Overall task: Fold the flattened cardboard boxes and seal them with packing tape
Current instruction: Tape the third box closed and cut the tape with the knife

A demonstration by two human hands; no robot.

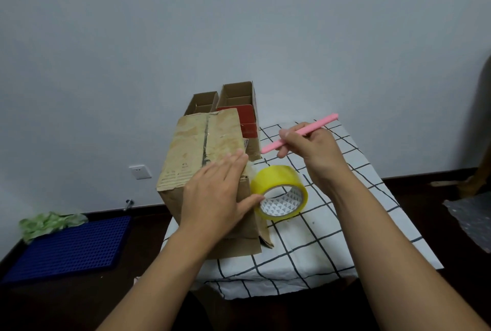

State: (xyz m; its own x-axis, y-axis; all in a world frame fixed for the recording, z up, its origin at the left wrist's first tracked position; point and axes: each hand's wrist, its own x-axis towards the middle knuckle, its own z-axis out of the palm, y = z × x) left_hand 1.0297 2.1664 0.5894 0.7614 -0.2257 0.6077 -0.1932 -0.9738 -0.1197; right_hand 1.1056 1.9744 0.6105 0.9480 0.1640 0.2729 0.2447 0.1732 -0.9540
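A person's left hand (218,195) lies flat, fingers straight, on a worn cardboard box (202,155) standing on the checked desk (332,237); the right hand (313,150) (fingers curled) grips a pink cutter (300,132) above the yellow tape roll (279,194) beside the box.

— What covers the desk (305,253) beneath the hands?

— A white cloth with a black grid (326,227), hanging over the near edge.

— And off to the left of the hands?

— A blue perforated mat (66,248) on the dark floor (148,227), with a crumpled green cloth (47,223) at its far corner. Past that, a white wall socket (140,172) low on the pale wall (186,25), and a small metal fitting (128,203) near the skirting.

— To the right of the hands?

— A sheet of bubble wrap (470,220) at the frame's edge, and behind it something wooden (478,174), partly cut off; what it is cannot be told.
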